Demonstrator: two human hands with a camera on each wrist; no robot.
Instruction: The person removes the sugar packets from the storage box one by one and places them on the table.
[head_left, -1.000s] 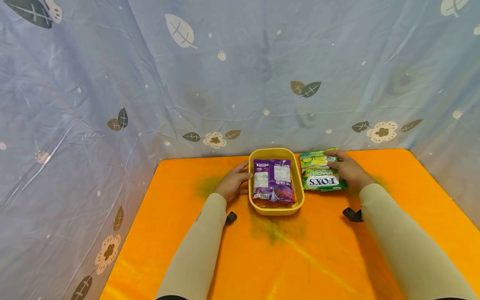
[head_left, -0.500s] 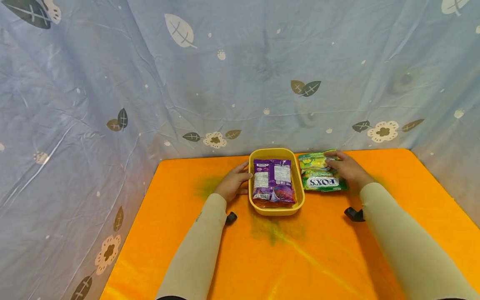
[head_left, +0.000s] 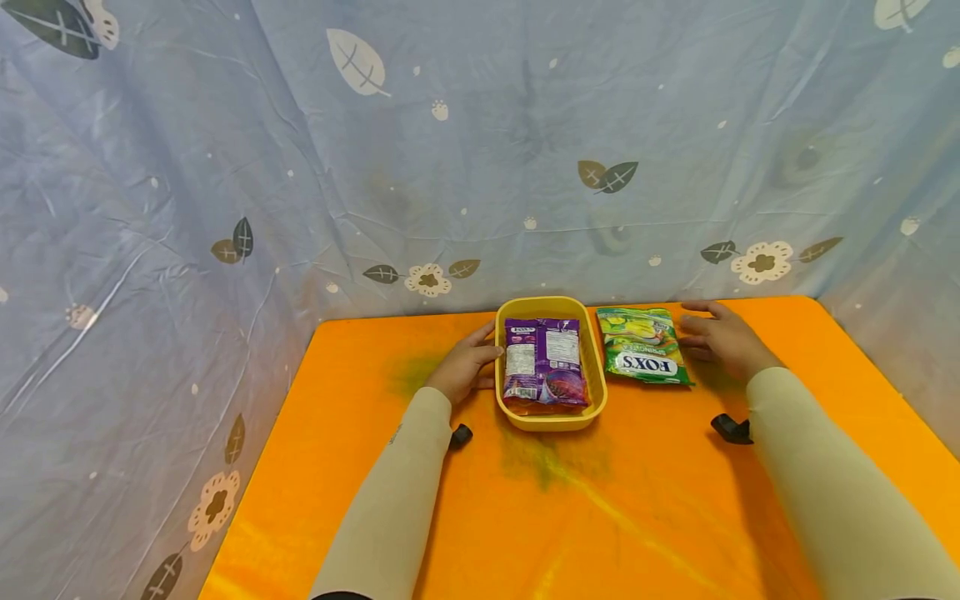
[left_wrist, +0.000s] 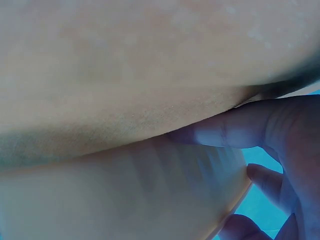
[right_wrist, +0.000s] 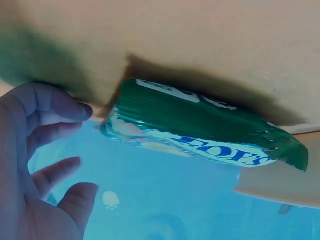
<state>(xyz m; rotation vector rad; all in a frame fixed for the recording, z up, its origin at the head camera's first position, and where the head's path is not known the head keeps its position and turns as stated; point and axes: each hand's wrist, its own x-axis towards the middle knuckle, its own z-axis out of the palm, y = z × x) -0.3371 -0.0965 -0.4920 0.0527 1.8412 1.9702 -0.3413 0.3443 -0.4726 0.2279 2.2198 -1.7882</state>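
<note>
A yellow plastic basket stands near the table's back edge, with a purple Fox's candy bag lying in it. My left hand rests against the basket's left side, fingers spread along the wall. Up close in the left wrist view, the left fingers touch the basket wall. To the basket's right, a green Fox's Spring Tea candy bag lies flat on the table. Just right of that bag is my right hand, apart from it, fingers loosely bent and holding nothing, as the right wrist view shows too.
The table has an orange cover with dark green stains. A pale blue curtain with leaf and flower prints hangs right behind the table and along both sides. Black wrist mounts stick out under the sleeves.
My right hand has let go of the green candy bag and moved off to the right. The bag now lies flatter. My left hand and the basket have stayed put.
</note>
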